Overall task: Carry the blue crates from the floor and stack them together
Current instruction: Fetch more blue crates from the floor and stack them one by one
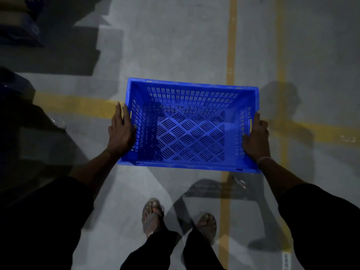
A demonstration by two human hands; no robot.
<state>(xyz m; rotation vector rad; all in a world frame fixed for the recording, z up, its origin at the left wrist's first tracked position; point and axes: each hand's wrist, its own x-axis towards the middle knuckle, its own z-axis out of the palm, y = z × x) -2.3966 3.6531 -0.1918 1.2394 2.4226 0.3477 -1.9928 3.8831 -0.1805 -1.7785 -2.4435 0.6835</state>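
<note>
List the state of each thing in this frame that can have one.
Blue crate: empty, upright, held over the floor between both hands.
Left hand: fingers straight, pressed against the crate's left wall.
Right hand: on the crate's right wall; finger grip unclear.
Sandals: worn, on the grey floor.

The grey concrete floor (175,36) under me is crossed by painted yellow lines (231,45). My sandalled feet (153,215) stand on it. A white label (286,260) lies at the lower right.
</note>
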